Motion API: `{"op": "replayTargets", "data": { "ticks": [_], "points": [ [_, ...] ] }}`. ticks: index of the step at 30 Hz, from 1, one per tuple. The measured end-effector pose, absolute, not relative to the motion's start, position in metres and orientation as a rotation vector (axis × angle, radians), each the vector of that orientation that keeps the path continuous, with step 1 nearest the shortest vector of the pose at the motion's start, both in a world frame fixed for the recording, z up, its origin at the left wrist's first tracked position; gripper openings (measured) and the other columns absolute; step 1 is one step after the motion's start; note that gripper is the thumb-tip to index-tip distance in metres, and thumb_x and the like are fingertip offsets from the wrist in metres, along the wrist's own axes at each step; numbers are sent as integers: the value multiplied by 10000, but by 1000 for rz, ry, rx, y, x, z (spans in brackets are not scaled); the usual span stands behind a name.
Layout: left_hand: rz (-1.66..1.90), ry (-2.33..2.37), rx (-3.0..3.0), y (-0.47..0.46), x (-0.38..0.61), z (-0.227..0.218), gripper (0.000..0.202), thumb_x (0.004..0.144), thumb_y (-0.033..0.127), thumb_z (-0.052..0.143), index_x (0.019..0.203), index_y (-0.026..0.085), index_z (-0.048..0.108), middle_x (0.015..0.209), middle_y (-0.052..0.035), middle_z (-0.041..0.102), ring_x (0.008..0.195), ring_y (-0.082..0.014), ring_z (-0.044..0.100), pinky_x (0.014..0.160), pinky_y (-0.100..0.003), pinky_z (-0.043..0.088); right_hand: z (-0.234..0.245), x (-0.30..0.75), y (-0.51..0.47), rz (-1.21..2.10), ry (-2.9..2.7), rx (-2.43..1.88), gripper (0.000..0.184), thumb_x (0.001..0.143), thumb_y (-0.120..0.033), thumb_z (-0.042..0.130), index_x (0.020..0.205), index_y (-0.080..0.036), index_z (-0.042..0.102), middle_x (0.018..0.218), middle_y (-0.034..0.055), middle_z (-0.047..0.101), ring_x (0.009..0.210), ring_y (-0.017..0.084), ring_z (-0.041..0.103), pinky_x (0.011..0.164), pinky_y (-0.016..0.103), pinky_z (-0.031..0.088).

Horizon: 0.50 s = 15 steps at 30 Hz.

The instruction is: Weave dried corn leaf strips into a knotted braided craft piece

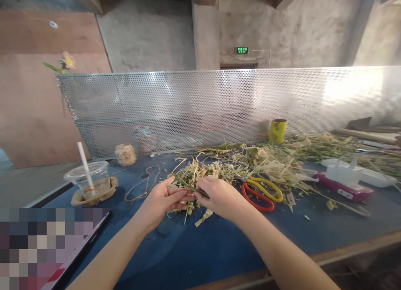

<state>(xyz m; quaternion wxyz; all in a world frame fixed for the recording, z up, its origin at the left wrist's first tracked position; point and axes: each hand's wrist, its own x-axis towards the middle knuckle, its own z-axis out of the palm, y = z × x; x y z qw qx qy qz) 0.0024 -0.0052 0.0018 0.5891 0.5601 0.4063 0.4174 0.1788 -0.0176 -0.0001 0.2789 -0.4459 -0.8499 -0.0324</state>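
Both my hands meet over a pile of dried leaf strips and husks on the blue table. My left hand and my right hand are closed on a thin green stem that runs between them, just above the pile. Red and yellow scissors lie on the table right beside my right hand.
A plastic cup with a straw sits on a coaster at the left, with a twine roll and loose string nearby. A yellow-green cup stands by the perforated metal screen. A white and pink device lies at right.
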Motion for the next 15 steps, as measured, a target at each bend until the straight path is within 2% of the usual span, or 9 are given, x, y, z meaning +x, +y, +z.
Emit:
{"op": "replayTargets", "data": {
  "ticks": [9,12,15],
  "points": [
    [1125,1058,1499,-4,1,2,950,703,265,662,1376,57,24,882,-133,696,789,-226,659,656,-316,537,1,177,-16,7,-2188,-1251,72,797,-210,482,737,-176,501,703,9,520,617,113,468,540,203,308],
    [1283,1241,1825,-8,3,1,913,754,312,595,1387,128,-37,828,-78,709,661,-201,662,665,-326,527,3,172,-18,56,-2114,-1326,97,790,-199,472,695,-180,483,669,1,498,576,103,437,508,198,284],
    [1379,1405,2348,-9,4,0,812,822,270,495,1386,155,-79,883,-97,698,752,-217,654,697,-321,511,7,168,-17,77,-2038,-1348,110,774,-183,477,665,-177,465,651,-1,489,579,104,430,525,206,293]
  ]
}}
